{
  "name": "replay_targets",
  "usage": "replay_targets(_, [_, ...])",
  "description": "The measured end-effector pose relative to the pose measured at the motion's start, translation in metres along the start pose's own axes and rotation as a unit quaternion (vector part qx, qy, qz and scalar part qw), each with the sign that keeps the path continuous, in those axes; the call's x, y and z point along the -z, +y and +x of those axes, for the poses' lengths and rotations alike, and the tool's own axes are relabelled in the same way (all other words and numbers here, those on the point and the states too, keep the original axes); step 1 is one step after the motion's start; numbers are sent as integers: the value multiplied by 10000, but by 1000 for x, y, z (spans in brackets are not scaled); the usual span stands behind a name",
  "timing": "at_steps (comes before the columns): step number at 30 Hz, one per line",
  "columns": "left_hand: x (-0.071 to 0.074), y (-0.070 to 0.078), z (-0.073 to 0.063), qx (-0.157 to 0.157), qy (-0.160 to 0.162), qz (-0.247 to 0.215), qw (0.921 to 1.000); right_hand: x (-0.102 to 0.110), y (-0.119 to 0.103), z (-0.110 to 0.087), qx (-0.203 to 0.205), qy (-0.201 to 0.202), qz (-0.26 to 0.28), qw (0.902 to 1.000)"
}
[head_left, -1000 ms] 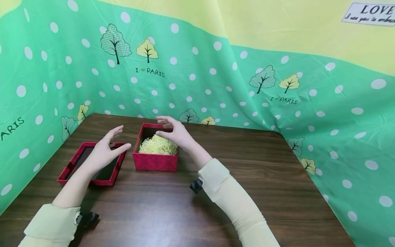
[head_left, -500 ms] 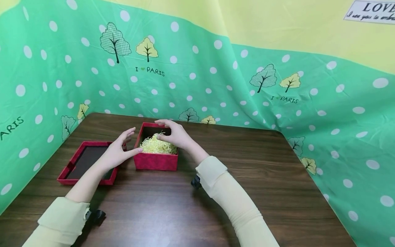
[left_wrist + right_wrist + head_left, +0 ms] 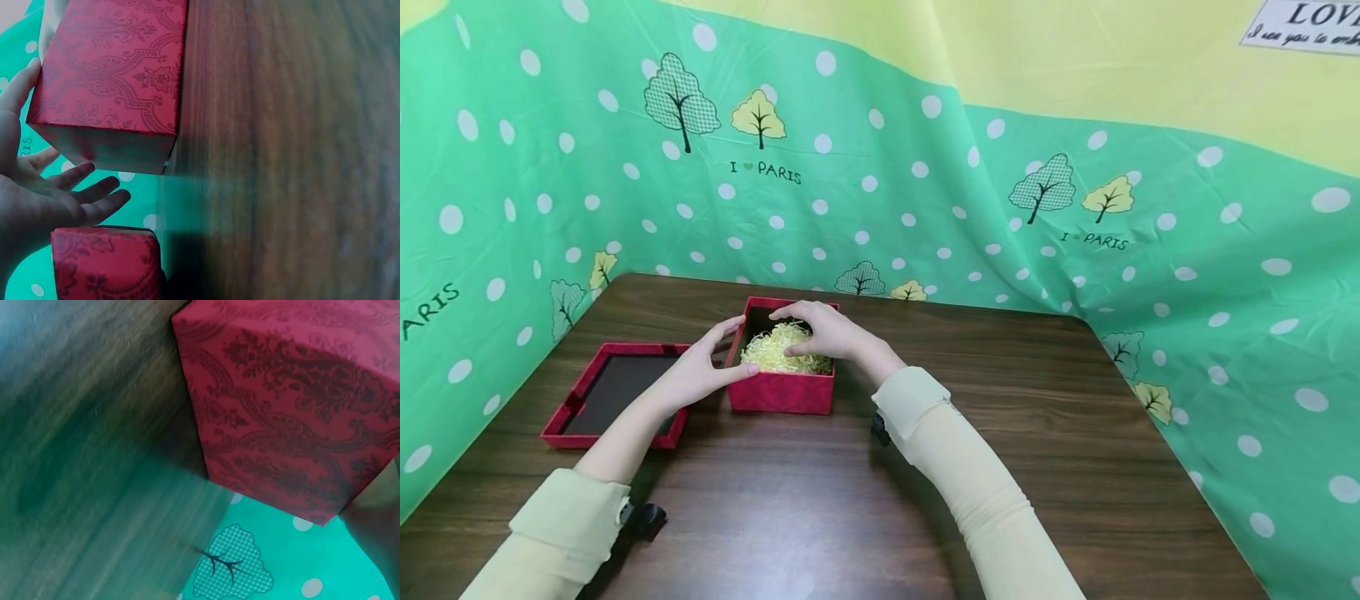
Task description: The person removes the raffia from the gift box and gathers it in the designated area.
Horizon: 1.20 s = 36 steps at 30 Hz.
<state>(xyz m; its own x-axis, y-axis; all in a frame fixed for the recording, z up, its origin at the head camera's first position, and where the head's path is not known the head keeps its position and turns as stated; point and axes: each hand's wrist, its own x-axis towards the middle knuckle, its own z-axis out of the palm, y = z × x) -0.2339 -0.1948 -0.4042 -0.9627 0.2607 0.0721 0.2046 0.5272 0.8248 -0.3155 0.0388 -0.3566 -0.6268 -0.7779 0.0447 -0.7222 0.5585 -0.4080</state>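
A red box (image 3: 781, 393) with a dark damask pattern stands on the table, filled with pale yellow shredded paper (image 3: 775, 348). My left hand (image 3: 696, 375) is at its left side, thumb over the front left rim. In the left wrist view the fingers are spread and fairly straight, with the thumb against the box (image 3: 112, 69). From the right, my right hand (image 3: 835, 333) reaches over the box, thumb and fingers apart above the shredded paper. Whether those fingertips touch the paper cannot be seen. The right wrist view shows mostly the box wall (image 3: 287, 412).
Left of the box lies its red lid (image 3: 617, 392), dark inside facing up, partly behind my left forearm. Brown wooden table (image 3: 1037, 417) extends to the right. A green and yellow printed cloth (image 3: 880, 200) hangs behind and along both sides.
My left hand has moved right, from over the lid to the box's left rim. The right hand has dropped slightly lower over the shredded paper. Box and lid stay put.
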Motion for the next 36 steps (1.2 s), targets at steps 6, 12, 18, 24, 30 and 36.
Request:
replay_targets(6, [0,-1,0,30,-39,-4,10000,1,0,3,140,-345,-198,9991])
replay_targets(12, [2,-1,0,54,-60,53,10000,1,0,7,213,-579,-363,9974])
replay_targets(18, [2,-1,-1,79,-60,25,9999,0,0,15,380,-807,-510,9947])
replay_targets(24, [-1,-3,1,150,-66,-36,9999,-3,0,17,447,-890,-685,9927])
replay_targets(30, [-3,-4,2,220,-85,-78,9997,-4,-2,16,356,-913,-775,9922])
replay_targets(36, [-2,-4,1,272,-81,-94,9996,-3,-4,17,343,-886,-944,9910])
